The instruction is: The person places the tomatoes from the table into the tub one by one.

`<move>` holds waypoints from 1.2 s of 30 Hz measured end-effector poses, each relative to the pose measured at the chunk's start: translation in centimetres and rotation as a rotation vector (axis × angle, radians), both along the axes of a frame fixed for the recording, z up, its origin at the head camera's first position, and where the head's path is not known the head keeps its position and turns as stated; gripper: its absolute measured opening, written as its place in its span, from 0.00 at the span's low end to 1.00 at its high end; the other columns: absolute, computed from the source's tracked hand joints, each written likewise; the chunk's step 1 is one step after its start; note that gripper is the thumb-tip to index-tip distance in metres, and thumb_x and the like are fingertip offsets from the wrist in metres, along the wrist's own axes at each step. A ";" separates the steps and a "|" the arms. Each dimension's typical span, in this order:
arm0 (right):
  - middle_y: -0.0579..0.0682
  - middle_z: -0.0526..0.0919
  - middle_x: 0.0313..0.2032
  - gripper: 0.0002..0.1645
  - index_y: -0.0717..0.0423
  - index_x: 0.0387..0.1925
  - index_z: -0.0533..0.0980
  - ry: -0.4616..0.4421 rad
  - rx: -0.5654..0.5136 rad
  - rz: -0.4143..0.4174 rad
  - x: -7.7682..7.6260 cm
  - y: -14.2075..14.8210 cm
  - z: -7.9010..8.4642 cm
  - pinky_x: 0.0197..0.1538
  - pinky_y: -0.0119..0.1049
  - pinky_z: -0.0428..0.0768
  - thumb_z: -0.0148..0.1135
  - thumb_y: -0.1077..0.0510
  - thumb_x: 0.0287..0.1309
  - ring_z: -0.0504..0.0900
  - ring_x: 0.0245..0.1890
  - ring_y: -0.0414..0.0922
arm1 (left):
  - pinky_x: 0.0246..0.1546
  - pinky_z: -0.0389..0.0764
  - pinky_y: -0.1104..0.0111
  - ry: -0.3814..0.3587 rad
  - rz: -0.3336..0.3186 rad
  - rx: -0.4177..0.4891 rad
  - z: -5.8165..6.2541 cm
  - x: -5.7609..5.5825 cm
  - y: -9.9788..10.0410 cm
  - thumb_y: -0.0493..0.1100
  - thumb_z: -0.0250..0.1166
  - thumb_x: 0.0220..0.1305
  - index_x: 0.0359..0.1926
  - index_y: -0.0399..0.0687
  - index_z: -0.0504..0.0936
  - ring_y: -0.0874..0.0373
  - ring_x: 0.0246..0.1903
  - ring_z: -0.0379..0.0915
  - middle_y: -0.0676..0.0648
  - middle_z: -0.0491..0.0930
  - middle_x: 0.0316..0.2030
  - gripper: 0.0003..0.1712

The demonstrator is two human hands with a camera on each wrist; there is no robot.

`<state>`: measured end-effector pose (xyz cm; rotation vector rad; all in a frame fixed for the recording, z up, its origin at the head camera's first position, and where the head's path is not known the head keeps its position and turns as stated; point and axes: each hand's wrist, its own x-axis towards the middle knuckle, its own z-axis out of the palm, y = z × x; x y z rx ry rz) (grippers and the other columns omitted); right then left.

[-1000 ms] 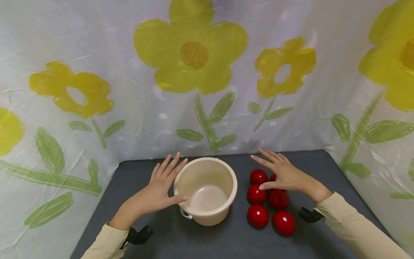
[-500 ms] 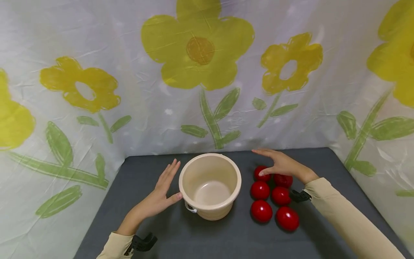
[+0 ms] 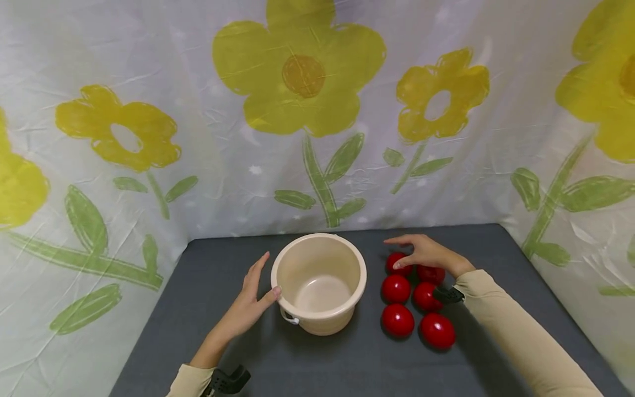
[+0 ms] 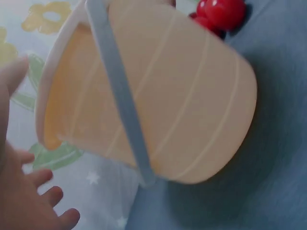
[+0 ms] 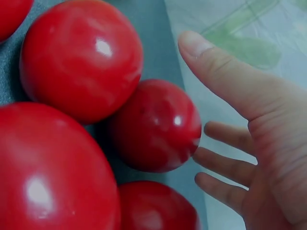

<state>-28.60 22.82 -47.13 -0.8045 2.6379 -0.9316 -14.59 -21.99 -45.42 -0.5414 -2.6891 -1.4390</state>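
My left hand (image 3: pixel 248 306) is at the left side of a cream bucket (image 3: pixel 319 322), its fingers extended and its thumb by the rim. In the left wrist view that hand (image 4: pixel 29 196) stands beside the bucket's mouth, and a pale handle (image 4: pixel 122 96) hangs across the bucket's ribbed side. My right hand (image 3: pixel 429 252) hovers over the back end of a group of smooth, shiny red balls, with the thumb over the back left ball (image 3: pixel 398 263). Seen from the right wrist, the hand (image 5: pixel 259 158) is spread loosely beside a small dark red ball (image 5: pixel 156 125), holding nothing.
Several red balls stand in two rows to the right of the bucket, among them a front left ball (image 3: pixel 398 320) and a front right ball (image 3: pixel 437 331). A dark grey cloth (image 3: pixel 342 369) covers the table. A flowered curtain (image 3: pixel 223 182) hangs behind and at both sides.
My right hand has come down and back over the far red balls, its fingers less spread. The left hand's fingers have drawn together beside the bucket. The bucket and balls stay in place.
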 end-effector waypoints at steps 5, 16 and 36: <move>0.57 0.78 0.63 0.37 0.54 0.64 0.74 0.004 0.011 0.023 -0.1 0.0 -0.4 0.61 0.59 0.77 0.72 0.46 0.55 0.78 0.60 0.60 | 0.61 0.76 0.60 -0.024 0.096 0.124 -0.3 0.3 0.5 0.43 0.61 0.70 0.73 0.46 0.60 0.51 0.64 0.65 0.38 0.65 0.66 0.35; 0.54 0.79 0.62 0.34 0.51 0.62 0.76 -0.012 0.045 0.010 -0.3 0.6 -1.6 0.61 0.53 0.77 0.72 0.46 0.55 0.78 0.61 0.55 | 0.51 0.79 0.75 -0.020 0.115 0.211 -0.5 0.4 0.9 0.38 0.63 0.67 0.70 0.42 0.65 0.63 0.54 0.71 0.37 0.74 0.60 0.32; 0.53 0.83 0.57 0.29 0.46 0.58 0.80 0.020 0.046 -0.020 -0.3 -0.1 0.2 0.57 0.51 0.80 0.73 0.47 0.53 0.81 0.56 0.52 | 0.43 0.77 0.81 -0.118 0.181 0.342 -0.4 0.6 1.6 0.36 0.64 0.65 0.70 0.39 0.66 0.68 0.44 0.72 0.35 0.75 0.52 0.33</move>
